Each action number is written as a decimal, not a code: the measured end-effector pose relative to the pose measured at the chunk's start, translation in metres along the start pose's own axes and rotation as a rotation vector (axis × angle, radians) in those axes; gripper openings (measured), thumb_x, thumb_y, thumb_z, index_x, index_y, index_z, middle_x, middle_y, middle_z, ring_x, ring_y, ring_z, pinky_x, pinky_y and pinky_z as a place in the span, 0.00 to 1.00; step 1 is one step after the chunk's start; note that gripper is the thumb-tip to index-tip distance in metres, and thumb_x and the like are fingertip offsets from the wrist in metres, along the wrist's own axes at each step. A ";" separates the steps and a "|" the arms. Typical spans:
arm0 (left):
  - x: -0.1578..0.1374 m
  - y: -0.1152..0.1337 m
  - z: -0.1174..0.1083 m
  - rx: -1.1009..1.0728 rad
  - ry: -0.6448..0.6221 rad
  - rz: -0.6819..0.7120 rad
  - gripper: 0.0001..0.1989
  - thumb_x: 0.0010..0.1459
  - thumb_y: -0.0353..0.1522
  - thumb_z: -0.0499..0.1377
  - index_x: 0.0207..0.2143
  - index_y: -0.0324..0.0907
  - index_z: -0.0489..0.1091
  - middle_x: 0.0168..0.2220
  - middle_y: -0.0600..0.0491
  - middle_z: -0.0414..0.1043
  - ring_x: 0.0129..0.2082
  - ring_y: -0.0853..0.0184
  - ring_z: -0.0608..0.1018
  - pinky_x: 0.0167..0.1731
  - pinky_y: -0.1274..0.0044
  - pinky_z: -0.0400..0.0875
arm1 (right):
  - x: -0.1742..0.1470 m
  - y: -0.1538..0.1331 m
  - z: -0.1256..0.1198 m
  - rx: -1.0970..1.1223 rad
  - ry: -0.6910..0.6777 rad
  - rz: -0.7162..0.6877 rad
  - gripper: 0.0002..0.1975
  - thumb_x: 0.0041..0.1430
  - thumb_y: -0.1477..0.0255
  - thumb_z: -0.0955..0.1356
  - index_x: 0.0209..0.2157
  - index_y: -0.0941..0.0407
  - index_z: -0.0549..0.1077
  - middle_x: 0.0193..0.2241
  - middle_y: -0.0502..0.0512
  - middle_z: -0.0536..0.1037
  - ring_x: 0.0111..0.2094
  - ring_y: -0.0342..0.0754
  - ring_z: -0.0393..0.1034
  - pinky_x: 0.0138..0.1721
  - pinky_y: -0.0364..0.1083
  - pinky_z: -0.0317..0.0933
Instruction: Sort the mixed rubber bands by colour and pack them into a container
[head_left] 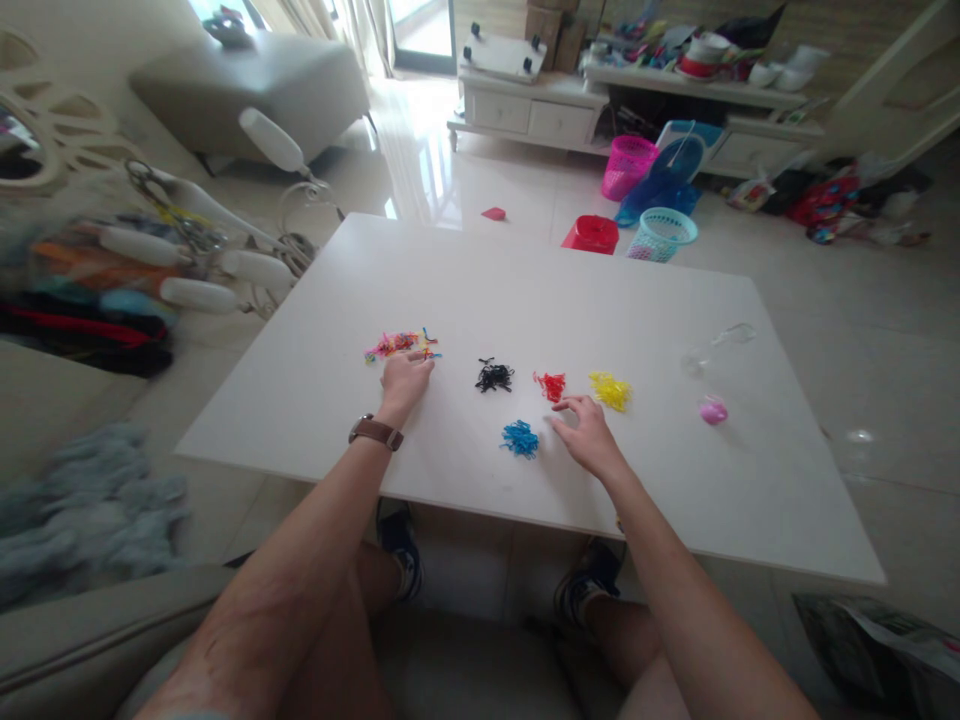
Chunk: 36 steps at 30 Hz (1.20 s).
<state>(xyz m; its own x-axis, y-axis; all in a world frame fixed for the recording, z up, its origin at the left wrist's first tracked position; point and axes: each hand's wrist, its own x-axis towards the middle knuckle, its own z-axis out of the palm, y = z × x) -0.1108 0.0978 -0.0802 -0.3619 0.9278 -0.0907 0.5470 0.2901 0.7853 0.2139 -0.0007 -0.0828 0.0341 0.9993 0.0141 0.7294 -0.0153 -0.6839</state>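
On the white table (450, 280) lie several small piles of what look like tiny rubber bands. My left hand (406, 382), with a brown-strapped watch (377, 432) on its wrist, rests at the near edge of the mixed-colour pile (396, 344). Its fingers stretch over the bands there, and the fingertips are partly hidden. My right hand (591, 436) hovers just below the red rubber bands (553, 387), thumb and fingers apart, with nothing visible between them. Black rubber bands (495, 377) lie between the hands. Nearer me are blue rubber bands (520, 439); yellow rubber bands (611, 391) lie right of the red.
A pink-purple lump (713, 410) and a clear, transparent object (718, 349) lie on the table's right side. Beyond the far edge stand a red bin (592, 234), a light blue basket (664, 232) and a pink basket (628, 166). A white lamp-like fixture (259, 268) is close to the left edge.
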 end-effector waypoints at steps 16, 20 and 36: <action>0.009 0.000 0.001 -0.618 0.253 -0.341 0.07 0.46 0.27 0.68 0.31 0.35 0.77 0.28 0.50 0.76 0.28 0.69 0.78 0.37 0.75 0.75 | -0.001 -0.003 -0.002 -0.015 -0.035 0.012 0.09 0.55 0.67 0.69 0.38 0.52 0.77 0.46 0.58 0.74 0.53 0.58 0.66 0.59 0.59 0.59; 0.011 0.000 0.001 -0.720 0.243 -0.398 0.05 0.48 0.24 0.65 0.30 0.36 0.73 0.29 0.51 0.75 0.29 0.71 0.78 0.37 0.77 0.75 | -0.002 -0.004 -0.002 -0.020 -0.048 0.004 0.09 0.55 0.68 0.69 0.38 0.53 0.77 0.46 0.58 0.74 0.53 0.58 0.66 0.59 0.58 0.58; -0.011 0.020 0.016 -0.989 -0.015 -0.360 0.04 0.52 0.23 0.67 0.31 0.35 0.75 0.28 0.52 0.75 0.28 0.74 0.76 0.43 0.77 0.73 | -0.004 -0.007 0.000 -0.009 -0.039 -0.043 0.09 0.56 0.68 0.69 0.38 0.53 0.77 0.46 0.59 0.75 0.52 0.58 0.67 0.58 0.59 0.60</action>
<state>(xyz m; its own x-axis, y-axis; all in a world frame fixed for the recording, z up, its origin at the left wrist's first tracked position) -0.0843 0.0975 -0.0730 -0.3677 0.8295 -0.4203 -0.4536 0.2346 0.8598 0.2085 -0.0044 -0.0776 -0.0241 0.9996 0.0143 0.7356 0.0275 -0.6769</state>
